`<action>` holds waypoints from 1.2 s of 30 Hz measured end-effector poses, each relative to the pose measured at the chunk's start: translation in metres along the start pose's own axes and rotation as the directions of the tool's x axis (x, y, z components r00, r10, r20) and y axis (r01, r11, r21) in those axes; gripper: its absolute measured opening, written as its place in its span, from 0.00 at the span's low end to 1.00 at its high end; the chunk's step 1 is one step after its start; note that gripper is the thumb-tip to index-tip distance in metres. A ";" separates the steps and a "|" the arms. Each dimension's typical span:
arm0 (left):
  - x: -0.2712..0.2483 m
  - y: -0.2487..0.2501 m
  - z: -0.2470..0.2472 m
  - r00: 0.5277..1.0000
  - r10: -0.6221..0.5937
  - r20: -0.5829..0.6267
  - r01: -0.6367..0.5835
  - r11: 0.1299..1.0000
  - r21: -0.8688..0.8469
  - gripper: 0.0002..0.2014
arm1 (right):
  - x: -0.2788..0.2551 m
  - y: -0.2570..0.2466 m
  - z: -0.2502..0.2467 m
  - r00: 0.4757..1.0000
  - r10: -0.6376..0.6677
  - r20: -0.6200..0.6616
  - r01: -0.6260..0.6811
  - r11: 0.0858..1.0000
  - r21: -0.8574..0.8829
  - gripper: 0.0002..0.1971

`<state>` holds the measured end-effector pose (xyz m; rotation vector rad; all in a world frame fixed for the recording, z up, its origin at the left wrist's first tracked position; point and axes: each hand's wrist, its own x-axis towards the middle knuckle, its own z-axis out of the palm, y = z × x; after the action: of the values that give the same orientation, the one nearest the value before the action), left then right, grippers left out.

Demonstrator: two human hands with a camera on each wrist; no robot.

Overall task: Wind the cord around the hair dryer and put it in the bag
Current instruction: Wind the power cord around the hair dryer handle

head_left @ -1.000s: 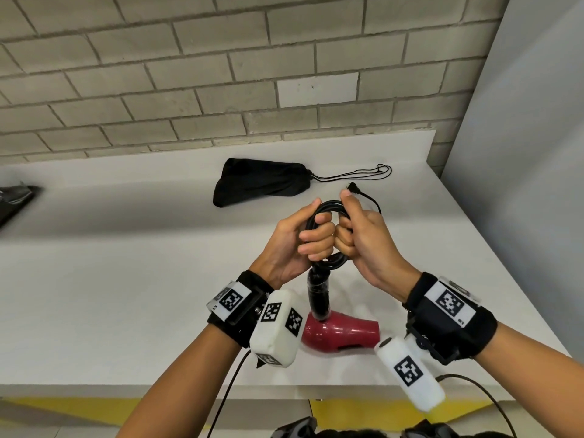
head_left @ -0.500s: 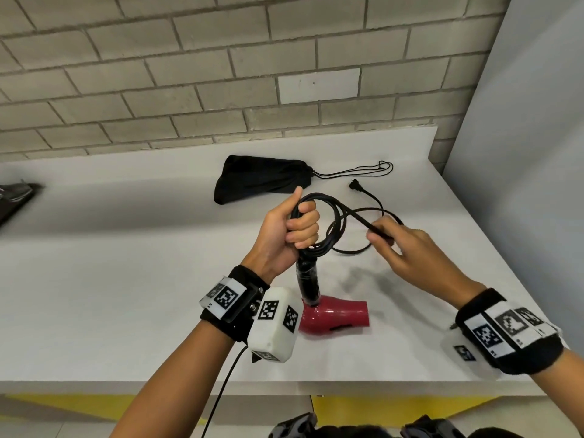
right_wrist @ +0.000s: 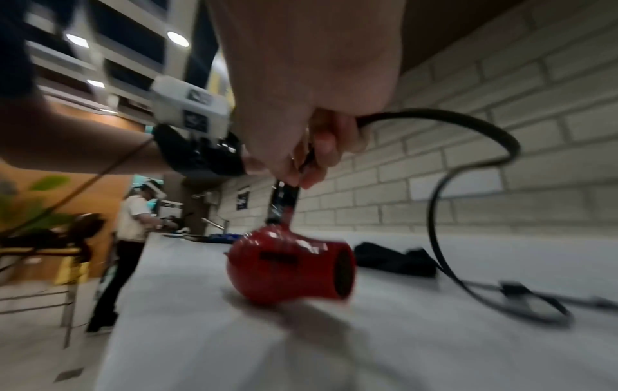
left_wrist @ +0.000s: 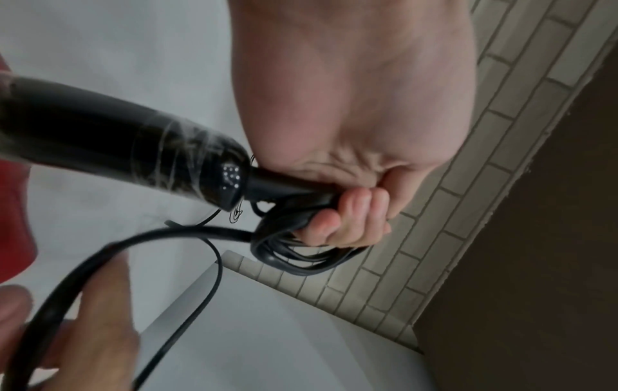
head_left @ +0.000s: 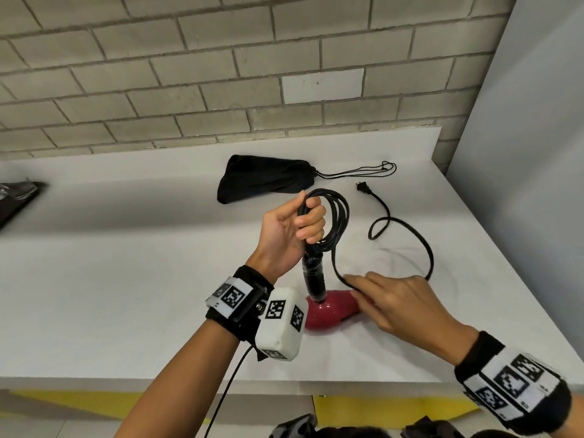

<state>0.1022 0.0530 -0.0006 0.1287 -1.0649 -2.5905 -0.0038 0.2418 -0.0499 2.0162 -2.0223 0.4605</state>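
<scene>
A red hair dryer [head_left: 328, 311] [right_wrist: 287, 264] rests on the white counter, its black handle [head_left: 313, 273] [left_wrist: 117, 148] pointing up. My left hand [head_left: 294, 229] [left_wrist: 351, 211] grips the top of the handle together with several coiled loops of black cord [head_left: 335, 216] [left_wrist: 294, 254]. My right hand [head_left: 395, 305] [right_wrist: 307, 148] pinches the loose cord low beside the dryer body. The rest of the cord [head_left: 420, 248] [right_wrist: 468, 148] loops over the counter to the plug [head_left: 363, 188]. A black drawstring bag [head_left: 265, 181] [right_wrist: 391, 259] lies behind.
The counter [head_left: 126, 279] runs to a brick wall at the back and a grey wall on the right; its front edge is near me. A dark object [head_left: 15, 197] sits at the far left. A person [right_wrist: 130, 230] stands beyond the counter's left end.
My right hand has left the coil and moved down and right with the cord to beside the dryer body. The plug end dropped onto the counter. My left hand keeps the coil and handle.
</scene>
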 end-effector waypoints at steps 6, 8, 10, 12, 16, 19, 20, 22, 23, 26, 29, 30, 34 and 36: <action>0.000 0.000 0.001 1.000 -0.026 0.009 0.025 0.996 0.091 0.14 | 0.027 -0.021 -0.031 0.969 -0.245 -0.041 0.224 0.933 -0.283 0.14; 0.000 0.000 0.002 0.998 -0.046 0.034 0.043 0.994 0.096 0.14 | 0.041 -0.024 -0.045 0.948 -0.309 -0.071 0.273 0.910 -0.310 0.13; 0.001 -0.004 0.008 0.995 -0.082 0.050 0.076 0.990 0.115 0.14 | 0.059 -0.028 -0.059 0.941 -0.331 -0.067 0.296 0.904 -0.309 0.15; 0.003 -0.010 0.015 0.995 -0.094 -0.033 0.099 0.978 0.186 0.14 | 0.079 -0.035 -0.070 0.965 -0.257 -0.045 0.243 0.948 -0.206 0.12; 0.002 -0.011 0.014 0.980 0.018 -0.201 0.038 0.962 0.270 0.20 | 0.104 -0.036 -0.083 0.990 -0.135 -0.037 0.134 0.990 -0.031 0.11; -0.004 -0.006 0.025 0.990 0.025 -0.140 0.012 0.967 0.253 0.19 | 0.114 -0.028 -0.088 0.993 -0.100 -0.058 0.098 0.994 -0.040 0.29; -0.005 -0.006 0.028 0.996 0.019 -0.091 0.005 0.967 0.256 0.17 | 0.118 -0.024 -0.090 0.997 -0.046 -0.066 0.045 0.999 -0.005 0.33; -0.006 -0.007 0.030 0.999 -0.022 -0.033 0.030 0.958 0.286 0.20 | 0.125 -0.015 -0.092 0.998 0.055 -0.023 -0.053 0.995 0.082 0.37; -0.006 -0.007 0.029 0.998 -0.052 -0.020 0.055 0.952 0.302 0.24 | 0.127 -0.011 -0.092 0.996 0.092 -0.004 -0.091 0.988 0.128 0.37; -0.006 -0.005 0.026 0.993 -0.109 0.036 0.090 0.935 0.344 0.28 | 0.129 0.003 -0.091 0.988 0.132 0.082 -0.151 0.946 0.287 0.31; -0.011 0.002 0.024 0.980 -0.183 0.080 0.146 0.929 0.340 0.24 | 0.124 0.022 -0.099 0.986 0.117 0.115 -0.160 0.840 0.518 0.18; -0.013 0.004 0.023 0.975 -0.201 0.090 0.160 0.928 0.337 0.22 | 0.121 0.031 -0.105 0.987 0.113 0.113 -0.157 0.811 0.564 0.16; -0.019 0.008 0.019 0.975 -0.198 0.103 0.146 0.915 0.375 0.22 | 0.100 0.063 -0.123 0.995 0.055 0.084 -0.091 0.858 0.506 0.21; -0.019 0.007 0.021 0.979 -0.185 0.088 0.133 0.899 0.418 0.21 | 0.089 0.070 -0.125 0.999 0.014 0.042 -0.031 0.887 0.461 0.21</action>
<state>0.1178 0.0686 0.0189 0.1601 -1.7045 -2.4993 -0.0810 0.2084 0.0965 2.2726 -2.1106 1.0018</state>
